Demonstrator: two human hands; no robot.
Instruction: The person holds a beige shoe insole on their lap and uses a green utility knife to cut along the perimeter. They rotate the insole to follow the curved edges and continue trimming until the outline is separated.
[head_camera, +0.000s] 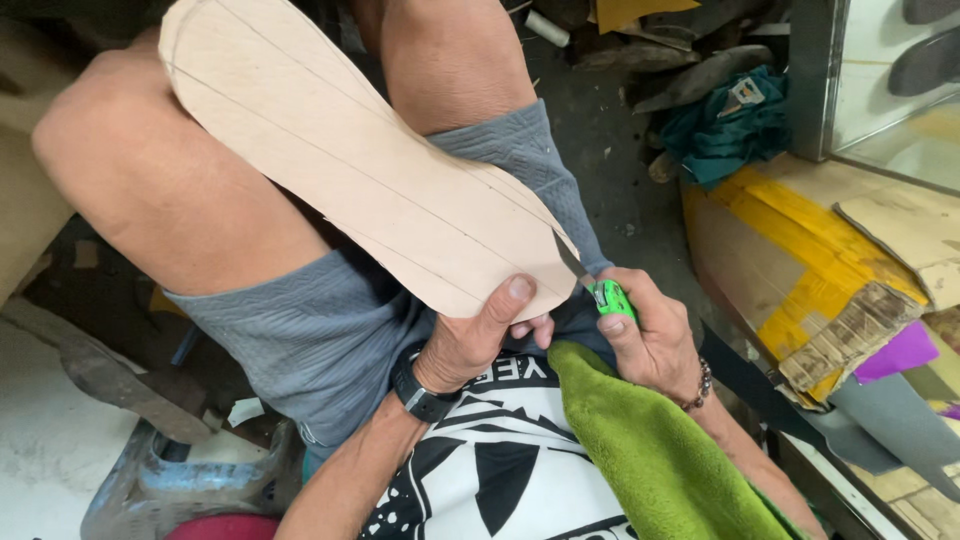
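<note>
A long tan sole-shaped sheet (340, 150) with pencilled lengthwise lines lies across my knees. My left hand (478, 335) pinches its near rounded end, thumb on top. My right hand (648, 335) grips a utility knife with a bright green handle (610, 298); its blade meets the sheet's right edge near that end. A black watch is on my left wrist and a bead bracelet on my right.
A green fleece cloth (650, 450) lies over my lap. To the right are a yellow-taped cardboard box (800, 260), a teal cloth (730, 125) and purple and grey sheet scraps (895, 355). Dark scraps litter the floor ahead. A glass-fronted cabinet stands at the upper right.
</note>
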